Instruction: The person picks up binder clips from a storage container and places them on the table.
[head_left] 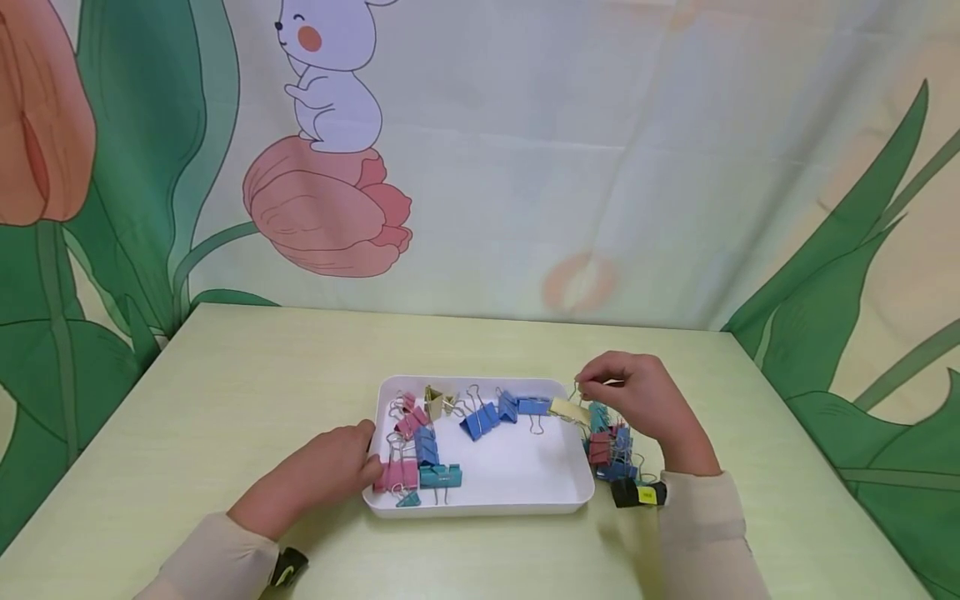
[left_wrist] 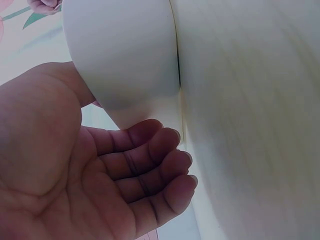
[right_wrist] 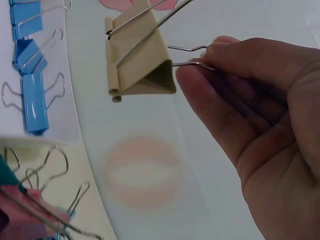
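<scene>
My right hand (head_left: 639, 395) pinches one wire handle of a yellow binder clip (head_left: 569, 412) between thumb and fingertips. In the right wrist view this clip (right_wrist: 137, 55) hangs in the air, its second handle pointing away from the hand. The head view has it over the right rim of a white tray (head_left: 517, 507). My left hand (head_left: 327, 468) holds the tray's left side, thumb at the rim. Seen from the left wrist, its curled fingers (left_wrist: 145, 165) lie against the outer wall. Inside the tray are blue binder clips (head_left: 480, 421), pink ones (head_left: 397, 475) and a teal one (head_left: 440, 476).
A pile of mixed binder clips (head_left: 617, 450) lies on the table just right of the tray, under the right wrist. Pale yellow-green tabletop (head_left: 300, 350) surrounds the tray. Behind it hangs a printed curtain (head_left: 480, 167) with flowers and a rabbit.
</scene>
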